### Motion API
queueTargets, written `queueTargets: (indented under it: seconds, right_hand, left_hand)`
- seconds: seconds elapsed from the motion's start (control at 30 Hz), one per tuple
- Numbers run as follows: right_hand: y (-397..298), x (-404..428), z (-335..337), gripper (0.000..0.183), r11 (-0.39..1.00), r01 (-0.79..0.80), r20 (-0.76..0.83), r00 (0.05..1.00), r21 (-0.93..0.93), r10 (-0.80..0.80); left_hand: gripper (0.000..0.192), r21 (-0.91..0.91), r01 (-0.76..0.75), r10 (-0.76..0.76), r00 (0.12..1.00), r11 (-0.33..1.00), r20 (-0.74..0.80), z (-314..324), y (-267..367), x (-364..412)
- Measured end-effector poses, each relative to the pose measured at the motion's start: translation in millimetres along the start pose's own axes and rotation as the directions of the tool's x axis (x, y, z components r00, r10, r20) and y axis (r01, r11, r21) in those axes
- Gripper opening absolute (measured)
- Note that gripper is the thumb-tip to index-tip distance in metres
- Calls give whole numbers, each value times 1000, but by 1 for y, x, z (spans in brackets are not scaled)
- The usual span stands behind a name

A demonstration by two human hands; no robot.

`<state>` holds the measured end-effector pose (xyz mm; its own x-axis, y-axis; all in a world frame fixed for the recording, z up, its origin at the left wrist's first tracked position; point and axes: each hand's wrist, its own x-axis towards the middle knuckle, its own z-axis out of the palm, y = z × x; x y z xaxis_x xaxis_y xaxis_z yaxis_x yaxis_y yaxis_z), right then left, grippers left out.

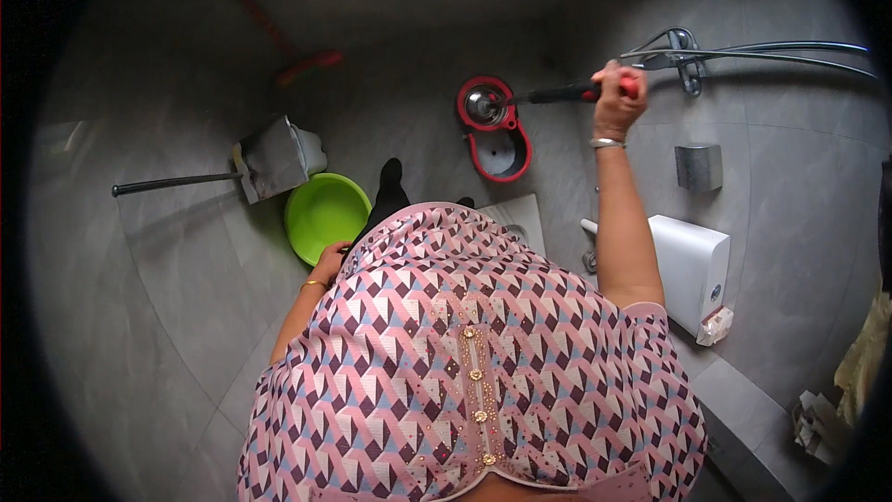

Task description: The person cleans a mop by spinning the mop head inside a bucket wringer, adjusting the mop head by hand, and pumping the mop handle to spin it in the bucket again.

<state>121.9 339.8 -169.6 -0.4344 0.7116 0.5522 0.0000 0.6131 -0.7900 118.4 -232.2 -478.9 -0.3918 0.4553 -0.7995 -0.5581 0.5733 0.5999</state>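
My right hand [619,106] is closed around the black and red handle [557,94] of a spin mop. From there the handle slants down into the round metal spin basket [482,104] of a red-rimmed spin mop bucket [527,150] on the floor. The bucket's second compartment [499,152] has a pale bottom. My left hand [332,259] hangs low by my side, at the edge of a bright green plastic basin [327,213]. Patterned cloth hides part of this hand, so I cannot tell whether it grips anything.
A long-handled dustpan [268,160] stands beside the basin; behind it a red broom [306,68] leans. On the right wall are a shower mixer [686,63] with hoses, a metal holder [699,167] and a white cistern [690,265]. A squat toilet pan [527,213] lies near my feet.
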Motion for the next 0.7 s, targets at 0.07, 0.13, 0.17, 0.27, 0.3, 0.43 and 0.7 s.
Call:
queueTargets:
  seconds: [0.07, 0.13, 0.17, 0.27, 0.3, 0.43, 0.7]
  right_hand:
    - [5, -6, 3, 13, 992, -112, -52, 992, 57, 115]
    - [1, 19, -2, 13, 988, -147, -47, 988, 39, 149]
    - [-27, 36, 3, 13, 974, -193, -75, 976, 117, 203]
    - [-95, 95, -5, 11, 986, 49, 5, 999, 161, -51]
    - [-126, 105, -9, 11, 971, -3, 7, 1000, 241, 1]
    - [-74, 67, 12, 12, 962, 239, -51, 971, 134, -234]
    - [-1, 19, 4, 16, 993, -113, 17, 993, -46, 114]
  left_hand:
    - [35, -6, 27, -27, 999, 1000, -19, 3, 6, 0]
    - [35, -3, 50, -50, 998, 999, -24, 6, 25, -6]
    - [35, -6, 54, -54, 998, 999, -33, 4, 22, -7]
    - [35, 44, 62, -59, 997, 997, -50, 3, 14, -10]
    - [35, 58, 60, -58, 998, 997, -37, 2, 18, -9]
    - [37, -38, 64, -65, 998, 997, -15, -2, -3, 2]
    - [36, 22, 26, -26, 1000, 999, -2, 3, 15, -2]
